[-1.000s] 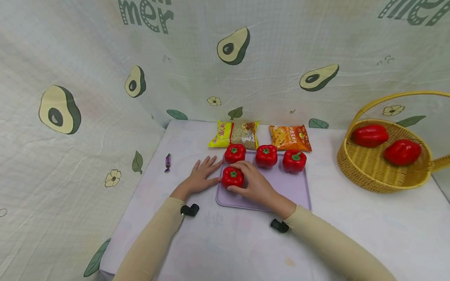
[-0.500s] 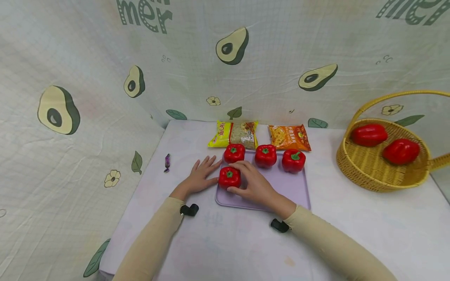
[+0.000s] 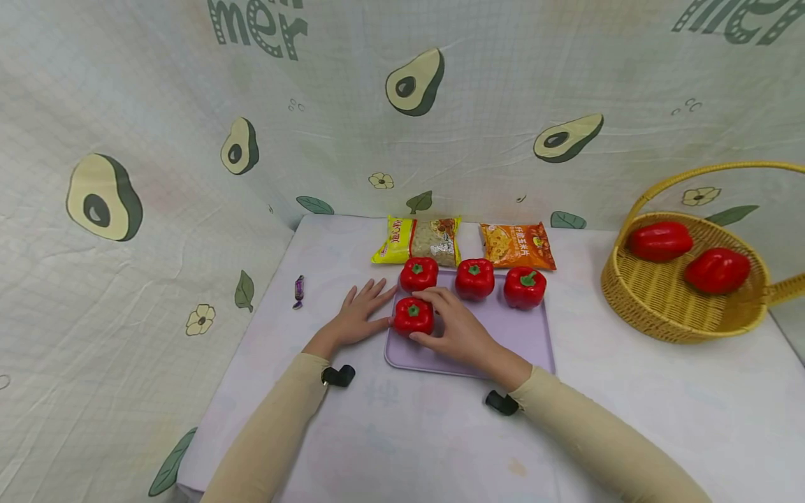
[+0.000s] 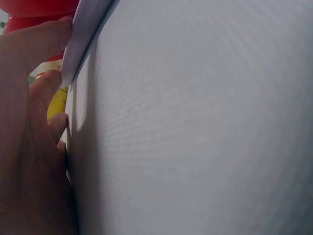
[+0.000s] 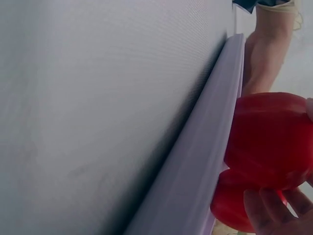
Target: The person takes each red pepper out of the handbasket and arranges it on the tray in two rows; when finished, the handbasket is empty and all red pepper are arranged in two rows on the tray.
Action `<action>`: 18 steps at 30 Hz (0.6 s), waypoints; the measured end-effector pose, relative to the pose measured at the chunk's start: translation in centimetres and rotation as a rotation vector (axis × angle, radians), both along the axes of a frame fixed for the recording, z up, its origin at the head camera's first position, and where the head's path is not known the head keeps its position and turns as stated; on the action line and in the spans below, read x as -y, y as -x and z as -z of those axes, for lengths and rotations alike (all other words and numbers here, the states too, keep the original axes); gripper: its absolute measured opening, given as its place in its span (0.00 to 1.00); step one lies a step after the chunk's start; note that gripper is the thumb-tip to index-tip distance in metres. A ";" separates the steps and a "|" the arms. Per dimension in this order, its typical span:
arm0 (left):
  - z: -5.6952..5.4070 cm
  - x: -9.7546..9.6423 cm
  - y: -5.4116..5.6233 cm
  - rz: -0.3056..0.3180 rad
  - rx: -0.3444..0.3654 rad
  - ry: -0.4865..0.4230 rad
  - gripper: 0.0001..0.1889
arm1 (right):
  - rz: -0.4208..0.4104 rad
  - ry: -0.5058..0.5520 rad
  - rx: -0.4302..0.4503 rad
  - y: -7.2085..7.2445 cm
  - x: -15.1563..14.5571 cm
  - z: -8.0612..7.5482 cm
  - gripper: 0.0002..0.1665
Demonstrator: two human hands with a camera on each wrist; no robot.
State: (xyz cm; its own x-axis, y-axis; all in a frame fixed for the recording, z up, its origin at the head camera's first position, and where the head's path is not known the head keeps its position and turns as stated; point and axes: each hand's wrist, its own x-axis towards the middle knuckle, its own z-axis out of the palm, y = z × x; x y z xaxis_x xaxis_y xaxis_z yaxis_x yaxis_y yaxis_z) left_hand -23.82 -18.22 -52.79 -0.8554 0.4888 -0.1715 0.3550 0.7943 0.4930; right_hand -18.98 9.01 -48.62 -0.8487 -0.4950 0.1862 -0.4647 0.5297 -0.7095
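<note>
Holding a red pepper (image 3: 413,316) in the right grip (image 3: 458,331), with the thumb bent round the near side and the fingers bent round the far side. Open only as wide as the pepper there, and snug against its skin. Green stem up, in the curve between thumb and fingers, to the left of the palm. At the left side of a purple tray (image 3: 497,342), just inside the edge; hard to tell if sitting right down on it. Wide open with the left grip (image 3: 353,320), flat on the white surface (image 3: 402,433) with fingers spread, and with the thumb and pointer finger up against the left edge of the tray. Very near the held pepper with that thumb; hard to tell if touching. Just behind the held pepper, at the back of the tray, a first pepper (image 3: 418,274), then a middle pepper (image 3: 474,279) and a last pepper (image 3: 525,287) in a row to the right. Behind those, a yellow bag (image 3: 420,241) and an orange bag (image 3: 518,246). Well off to the right, a yellow basket (image 3: 654,314) with two more red ones inside.
</note>
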 end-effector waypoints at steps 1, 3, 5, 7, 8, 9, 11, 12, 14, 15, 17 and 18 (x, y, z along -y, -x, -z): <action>0.0 0.0 0.0 0.001 0.001 0.000 0.40 | 0.000 -0.002 -0.001 0.0 0.0 0.0 0.45; -0.1 0.0 0.0 0.002 0.001 0.002 0.40 | 0.000 -0.004 -0.003 0.0 0.0 0.0 0.46; -0.2 0.0 0.0 0.003 0.003 0.004 0.40 | 0.003 -0.006 -0.005 0.0 -0.1 0.0 0.46; -0.2 0.0 0.0 0.003 0.004 0.005 0.40 | 0.004 -0.006 -0.011 0.0 -0.1 0.1 0.46; -0.2 -0.1 0.0 0.002 0.004 0.005 0.39 | 0.003 -0.004 -0.015 0.0 -0.2 0.2 0.46; -0.2 -0.1 0.0 0.001 0.007 0.006 0.39 | 0.004 -0.004 -0.019 0.0 -0.2 0.2 0.46; -0.2 -0.1 0.0 0.002 0.007 0.003 0.39 | 0.005 -0.005 -0.026 0.0 -0.3 0.3 0.47; -0.2 -0.1 0.0 0.003 0.007 0.002 0.39 | 0.005 -0.005 -0.029 -0.1 -0.3 0.3 0.47; -0.2 -0.1 0.0 0.004 0.008 -0.002 0.39 | 0.008 -0.002 -0.027 -0.1 -0.5 0.2 0.47; -0.3 -0.1 0.0 0.004 0.007 -0.005 0.39 | 0.011 -0.001 -0.027 -0.2 -0.6 0.2 0.47; -0.3 -0.1 -0.1 0.006 0.007 -0.007 0.39 | 0.018 0.003 -0.019 -0.2 -0.8 0.1 0.48; -0.3 -0.1 -0.1 0.006 0.008 -0.007 0.39 | 0.020 0.009 -0.016 -0.2 -0.9 0.1 0.48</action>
